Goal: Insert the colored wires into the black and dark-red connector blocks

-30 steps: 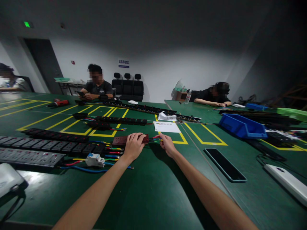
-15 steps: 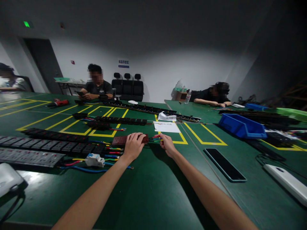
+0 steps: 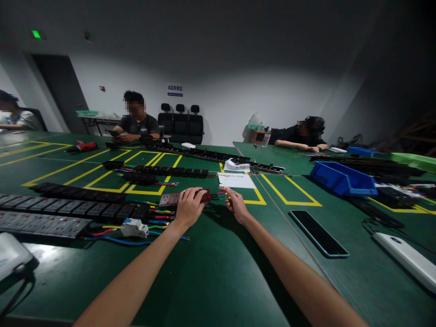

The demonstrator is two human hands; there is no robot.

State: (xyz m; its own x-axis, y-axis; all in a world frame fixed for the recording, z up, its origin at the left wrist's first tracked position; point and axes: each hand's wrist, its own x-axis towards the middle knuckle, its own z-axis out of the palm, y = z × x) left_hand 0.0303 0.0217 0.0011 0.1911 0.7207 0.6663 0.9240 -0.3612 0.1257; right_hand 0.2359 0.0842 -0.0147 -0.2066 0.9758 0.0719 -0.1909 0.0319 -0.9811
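My left hand [image 3: 189, 205] is closed over a short reddish-brown socket strip [image 3: 169, 199], gripping it from above. Part of the strip is hidden under the fingers, while its left part shows socket faces. Coloured wires [image 3: 218, 196] stick out from its right end. At those wires, my right hand [image 3: 237, 206] is closed in a pinch, index finger reaching along them. Left of my hands lie black and grey socket strips [image 3: 98, 210] with coloured leads and ring terminals. A white circuit breaker [image 3: 135, 228] sits on wires near my left forearm.
A phone [image 3: 318, 234] and a white power bank [image 3: 405, 259] lie to the right. Beyond are a blue bin [image 3: 342, 179], paper sheets [image 3: 236, 180], more strips [image 3: 170, 171] and a red-handled tool [image 3: 83, 146]. Several people sit around the green table [image 3: 218, 281].
The socket strip has turned a little in my left hand, so its socket faces show more clearly. My right index finger has stretched out farther along the wires.
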